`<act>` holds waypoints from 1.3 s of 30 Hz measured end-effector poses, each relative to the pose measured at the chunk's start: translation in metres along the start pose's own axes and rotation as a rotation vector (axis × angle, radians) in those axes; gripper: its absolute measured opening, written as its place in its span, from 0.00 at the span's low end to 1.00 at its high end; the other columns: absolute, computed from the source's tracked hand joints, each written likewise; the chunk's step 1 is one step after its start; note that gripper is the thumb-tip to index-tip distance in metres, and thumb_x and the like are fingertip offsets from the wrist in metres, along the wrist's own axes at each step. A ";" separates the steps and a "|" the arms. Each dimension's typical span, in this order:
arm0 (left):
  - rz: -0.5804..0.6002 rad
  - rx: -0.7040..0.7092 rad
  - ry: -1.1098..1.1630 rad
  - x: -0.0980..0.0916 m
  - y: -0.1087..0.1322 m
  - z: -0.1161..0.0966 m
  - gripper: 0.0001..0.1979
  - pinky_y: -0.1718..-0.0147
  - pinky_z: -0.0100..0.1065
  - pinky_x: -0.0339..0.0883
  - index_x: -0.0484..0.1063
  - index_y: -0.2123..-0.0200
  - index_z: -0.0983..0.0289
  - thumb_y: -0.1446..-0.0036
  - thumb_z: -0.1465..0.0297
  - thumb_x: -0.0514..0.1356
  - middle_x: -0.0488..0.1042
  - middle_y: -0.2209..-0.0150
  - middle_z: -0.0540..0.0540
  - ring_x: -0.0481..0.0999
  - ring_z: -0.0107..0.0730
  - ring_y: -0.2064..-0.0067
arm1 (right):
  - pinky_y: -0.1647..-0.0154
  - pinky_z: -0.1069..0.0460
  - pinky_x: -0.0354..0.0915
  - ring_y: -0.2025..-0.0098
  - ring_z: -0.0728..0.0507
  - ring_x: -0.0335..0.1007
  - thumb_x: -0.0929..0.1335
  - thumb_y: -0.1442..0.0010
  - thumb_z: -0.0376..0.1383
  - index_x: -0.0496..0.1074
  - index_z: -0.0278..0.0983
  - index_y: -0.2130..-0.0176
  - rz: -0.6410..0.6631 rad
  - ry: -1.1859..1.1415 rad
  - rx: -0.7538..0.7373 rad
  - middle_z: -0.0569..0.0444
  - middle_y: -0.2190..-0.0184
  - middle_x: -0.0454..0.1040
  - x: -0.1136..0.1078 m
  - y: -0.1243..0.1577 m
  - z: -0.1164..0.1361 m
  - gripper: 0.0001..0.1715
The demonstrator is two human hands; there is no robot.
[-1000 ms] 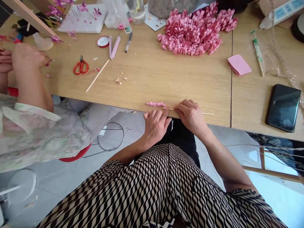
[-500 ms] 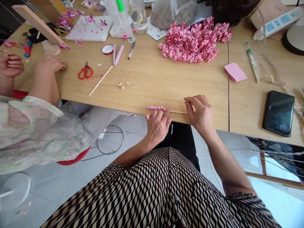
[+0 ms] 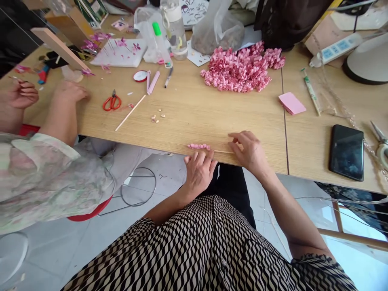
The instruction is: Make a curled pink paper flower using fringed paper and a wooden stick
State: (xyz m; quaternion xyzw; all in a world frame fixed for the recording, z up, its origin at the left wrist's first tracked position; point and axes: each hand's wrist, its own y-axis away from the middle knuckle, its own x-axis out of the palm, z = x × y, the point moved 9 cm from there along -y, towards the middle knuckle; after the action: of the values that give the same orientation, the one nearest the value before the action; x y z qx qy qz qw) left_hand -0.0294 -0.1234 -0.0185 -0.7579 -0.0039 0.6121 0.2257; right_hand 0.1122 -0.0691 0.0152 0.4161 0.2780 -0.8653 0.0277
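A thin pale stick point(image 3: 222, 152) lies along the table's front edge, with a row of small pink paper curls point(image 3: 198, 146) around its left part. My left hand point(image 3: 198, 171) presses its fingers on the stick at the right end of the curls, and its thumb is hidden or partly below the edge. Over the stick's right end, my right hand point(image 3: 248, 151) hovers with bent fingers apart; whether the thumb touches the stick I cannot tell. A stack of pink paper squares point(image 3: 292, 103) lies to the right, and a heap of curled pink paper point(image 3: 238, 68) lies behind.
At left sit a co-worker's hands point(image 3: 71, 92). Red-handled scissors point(image 3: 112, 102), a loose stick point(image 3: 130, 113), several small pale bits point(image 3: 157, 116) and a pen point(image 3: 168, 77) lie on the table. A black phone point(image 3: 346, 152) and metal scissors point(image 3: 381, 141) lie at right.
The view has tilted up a little, so everything sits lower in it. My right hand has shifted slightly left toward the left hand; the left hand stays at the stick.
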 end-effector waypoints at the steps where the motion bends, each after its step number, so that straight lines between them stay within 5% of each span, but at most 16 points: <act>1: -0.004 -0.006 0.009 0.000 -0.001 0.001 0.20 0.61 0.40 0.51 0.70 0.44 0.62 0.31 0.61 0.48 0.74 0.63 0.57 0.69 0.40 0.58 | 0.58 0.45 0.68 0.61 0.42 0.68 0.65 0.36 0.36 0.75 0.37 0.55 0.048 -0.011 -0.027 0.49 0.65 0.75 0.006 0.003 0.002 0.12; 6: 0.016 0.005 0.011 0.001 -0.001 0.000 0.20 0.61 0.40 0.52 0.68 0.43 0.64 0.31 0.61 0.48 0.73 0.64 0.57 0.69 0.40 0.60 | 0.57 0.45 0.67 0.60 0.42 0.67 0.65 0.36 0.38 0.76 0.37 0.60 0.118 0.030 -0.041 0.48 0.63 0.75 0.024 0.015 0.003 0.10; 15: -0.016 0.018 -0.010 0.000 0.000 -0.001 0.22 0.61 0.40 0.51 0.69 0.43 0.64 0.30 0.60 0.46 0.74 0.64 0.57 0.69 0.39 0.60 | 0.58 0.44 0.66 0.60 0.41 0.68 0.65 0.36 0.37 0.76 0.38 0.63 0.100 -0.007 -0.014 0.48 0.65 0.75 0.024 0.014 0.003 0.11; 22: -0.068 0.014 -0.024 -0.002 -0.003 0.000 0.21 0.60 0.41 0.51 0.70 0.45 0.62 0.31 0.60 0.46 0.74 0.62 0.58 0.69 0.41 0.57 | 0.56 0.43 0.67 0.62 0.42 0.69 0.64 0.36 0.35 0.74 0.38 0.52 -0.225 -0.010 0.090 0.49 0.65 0.74 -0.023 -0.001 -0.004 0.14; 28: -0.029 -0.003 0.005 0.000 0.000 0.002 0.21 0.60 0.42 0.52 0.70 0.44 0.62 0.31 0.60 0.47 0.74 0.63 0.57 0.69 0.41 0.58 | 0.58 0.44 0.67 0.60 0.41 0.68 0.66 0.38 0.36 0.77 0.38 0.64 0.071 -0.076 -0.036 0.49 0.65 0.76 0.013 0.006 0.009 0.09; 39: -0.004 -0.037 0.046 0.002 -0.002 0.003 0.23 0.57 0.43 0.54 0.69 0.43 0.63 0.31 0.59 0.45 0.73 0.60 0.60 0.68 0.44 0.55 | 0.55 0.43 0.64 0.59 0.40 0.67 0.64 0.36 0.38 0.77 0.39 0.62 0.114 -0.047 0.022 0.47 0.63 0.76 0.025 0.013 0.002 0.12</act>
State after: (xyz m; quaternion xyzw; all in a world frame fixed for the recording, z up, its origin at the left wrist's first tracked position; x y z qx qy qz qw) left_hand -0.0314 -0.1197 -0.0198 -0.7758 -0.0113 0.5939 0.2129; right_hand 0.0979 -0.0766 -0.0078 0.4111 0.2435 -0.8749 0.0789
